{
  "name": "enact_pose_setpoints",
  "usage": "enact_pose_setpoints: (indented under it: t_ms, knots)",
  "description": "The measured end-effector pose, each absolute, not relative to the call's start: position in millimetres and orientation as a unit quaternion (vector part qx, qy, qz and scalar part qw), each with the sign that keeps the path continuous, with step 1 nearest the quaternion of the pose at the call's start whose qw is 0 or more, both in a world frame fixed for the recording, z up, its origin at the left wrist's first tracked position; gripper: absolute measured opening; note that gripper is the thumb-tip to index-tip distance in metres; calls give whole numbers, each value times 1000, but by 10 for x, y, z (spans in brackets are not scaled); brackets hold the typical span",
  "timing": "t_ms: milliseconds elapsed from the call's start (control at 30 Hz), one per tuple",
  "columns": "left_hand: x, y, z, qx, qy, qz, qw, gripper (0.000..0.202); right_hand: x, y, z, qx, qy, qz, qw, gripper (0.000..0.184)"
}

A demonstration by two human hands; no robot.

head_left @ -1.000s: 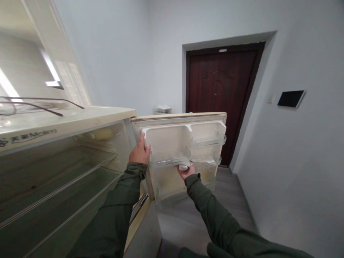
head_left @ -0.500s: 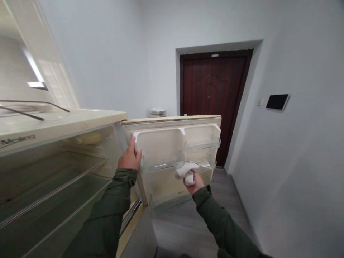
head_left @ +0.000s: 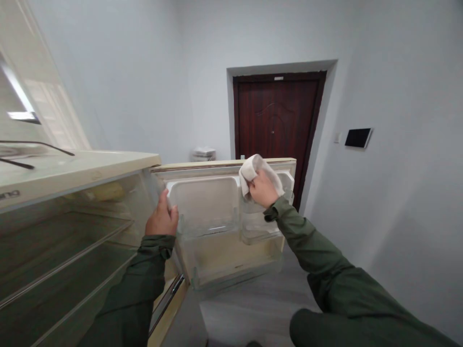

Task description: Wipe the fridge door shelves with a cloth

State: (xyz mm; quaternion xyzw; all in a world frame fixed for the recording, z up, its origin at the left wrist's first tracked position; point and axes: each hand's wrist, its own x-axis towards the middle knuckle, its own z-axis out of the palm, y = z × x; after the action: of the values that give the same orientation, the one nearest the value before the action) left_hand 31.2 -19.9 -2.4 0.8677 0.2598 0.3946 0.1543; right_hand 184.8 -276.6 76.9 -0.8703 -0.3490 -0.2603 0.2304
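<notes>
An open cream fridge door [head_left: 224,168] stands before me with clear plastic door bins [head_left: 206,207] on its inner side. My left hand [head_left: 161,219] is closed around the left edge of the upper bin near the hinge. My right hand [head_left: 263,189] is shut on a white cloth [head_left: 249,169] and presses it against the top of the door, above the right-hand bin [head_left: 258,226]. Both arms wear dark green sleeves.
The fridge's open body [head_left: 72,231] with glass shelves fills the left. A dark red wooden door [head_left: 277,125] stands behind, with a black wall panel [head_left: 357,138] to its right. A grey bin [head_left: 203,154] sits by the far wall. Grey floor [head_left: 249,308] lies below.
My right hand has lifted the cloth from under the lower bin up to the door's top edge. The left hand has kept its hold on the bin's edge. My view has shifted right.
</notes>
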Motion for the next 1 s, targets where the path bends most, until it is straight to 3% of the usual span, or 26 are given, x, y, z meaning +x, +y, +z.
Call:
enact_pose_setpoints:
  t_ms: [100, 200, 433, 567, 767, 900, 1000]
  knots:
    - [299, -179, -34, 866, 259, 396, 160, 71, 1965, -2703, 775, -897, -372, -218, 99, 46]
    - [283, -163, -33, 870, 254, 391, 161, 71, 2028, -2903, 753, -894, -356, -267, 52, 52]
    - [283, -176, -32, 868, 250, 396, 166, 70, 2185, -3416, 718, -928, -205, -300, 79, 50]
    - [302, -152, -45, 866, 256, 400, 157, 70, 2133, -3213, 699, -915, -298, -258, 86, 35]
    - [311, -78, -58, 871, 260, 377, 175, 72, 2013, -2763, 710, -896, -415, -126, 97, 36]
    - [289, -86, -43, 873, 257, 374, 182, 70, 2161, -2821, 748, -925, -376, -47, 42, 32]
    - [264, -117, -12, 871, 261, 371, 187, 69, 2233, -3049, 796, -940, -334, -70, -3, 27]
